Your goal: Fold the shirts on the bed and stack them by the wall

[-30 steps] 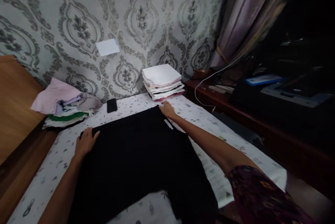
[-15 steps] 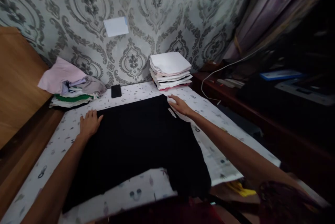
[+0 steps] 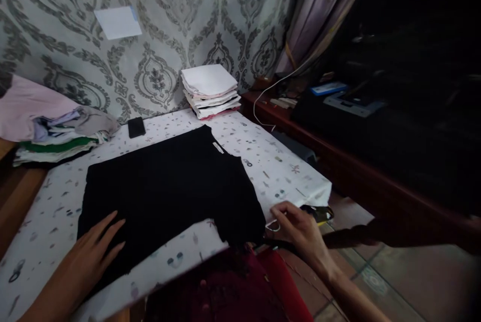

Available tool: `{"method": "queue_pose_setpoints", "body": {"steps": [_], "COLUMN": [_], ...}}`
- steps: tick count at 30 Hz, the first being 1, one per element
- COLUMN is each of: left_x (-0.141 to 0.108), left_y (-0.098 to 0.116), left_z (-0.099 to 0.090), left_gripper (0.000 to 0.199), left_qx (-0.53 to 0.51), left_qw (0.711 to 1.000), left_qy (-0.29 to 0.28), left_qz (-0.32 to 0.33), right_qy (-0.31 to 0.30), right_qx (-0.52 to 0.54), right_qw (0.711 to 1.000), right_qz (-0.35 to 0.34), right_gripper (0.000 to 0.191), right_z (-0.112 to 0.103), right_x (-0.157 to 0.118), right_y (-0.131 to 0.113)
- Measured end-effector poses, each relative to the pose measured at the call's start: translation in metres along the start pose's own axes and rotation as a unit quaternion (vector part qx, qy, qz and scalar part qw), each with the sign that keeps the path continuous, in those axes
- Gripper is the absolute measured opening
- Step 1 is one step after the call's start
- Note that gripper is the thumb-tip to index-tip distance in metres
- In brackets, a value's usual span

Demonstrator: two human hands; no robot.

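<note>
A black garment (image 3: 161, 186) lies spread over the patterned white cloth (image 3: 300, 176), with a small white label (image 3: 218, 148) near its neckline. My left hand (image 3: 92, 252) rests on the garment's lower left part, fingers apart. Off the garment's right side, near the table's front edge, my right hand (image 3: 296, 224) has its fingers drawn together beside a thin white loop (image 3: 273, 225). Whether those fingers hold the loop is too small to tell.
A stack of folded clothes (image 3: 210, 91) stands by the wall. A looser pile of clothes (image 3: 56, 121) lies at the left, with a black phone (image 3: 136, 127) beside it. Along the right runs a dark red table (image 3: 323, 146) with a white cable.
My left hand has moved down the garment toward me. My right hand has left the garment's neckline and come down to the front right edge. The view has turned to the right.
</note>
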State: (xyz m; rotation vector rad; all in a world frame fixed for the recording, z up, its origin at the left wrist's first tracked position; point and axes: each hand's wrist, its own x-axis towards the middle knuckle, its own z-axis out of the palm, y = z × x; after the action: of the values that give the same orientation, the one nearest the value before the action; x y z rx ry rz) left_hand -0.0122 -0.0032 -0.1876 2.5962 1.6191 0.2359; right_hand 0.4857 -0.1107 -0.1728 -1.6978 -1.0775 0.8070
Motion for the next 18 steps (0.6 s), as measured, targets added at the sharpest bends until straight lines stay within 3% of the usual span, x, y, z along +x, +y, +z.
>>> {"method": "queue_pose_setpoints", "body": {"steps": [4,7,11,15,18], "left_x": [-0.030,-0.047,-0.066,-0.077,-0.076], "left_y": [-0.002,-0.008,-0.025,-0.038,-0.038], "left_z": [-0.001,0.006,0.022,0.026,0.011], "left_gripper": [0.057,0.055,0.048,0.045,0.040], "left_qx": [-0.013,0.003,0.039,0.044,-0.032], "left_qw": [0.999,0.998,0.998,0.996,0.994], "left_qy": [-0.036,-0.033,-0.019,0.012,0.023], "left_qz": [-0.036,-0.049,-0.050,-0.071,-0.105], "right_qy": [-0.009,-0.037,-0.121,-0.165,-0.201], "right_qx": [0.058,0.065,0.078,0.145,0.199], "right_qw": [0.996,0.993,0.984,0.967,0.941], "right_qz": [0.068,0.086,0.108,0.127,0.187], "right_gripper": [0.050,0.053,0.054,0.044,0.036], "right_z": [0.025,0.033,0.032,0.022,0.009], "right_x": [-0.027,-0.026,-0.018,-0.023,-0.023], "right_y": [0.019,0.036,0.045,0.019,-0.013]}}
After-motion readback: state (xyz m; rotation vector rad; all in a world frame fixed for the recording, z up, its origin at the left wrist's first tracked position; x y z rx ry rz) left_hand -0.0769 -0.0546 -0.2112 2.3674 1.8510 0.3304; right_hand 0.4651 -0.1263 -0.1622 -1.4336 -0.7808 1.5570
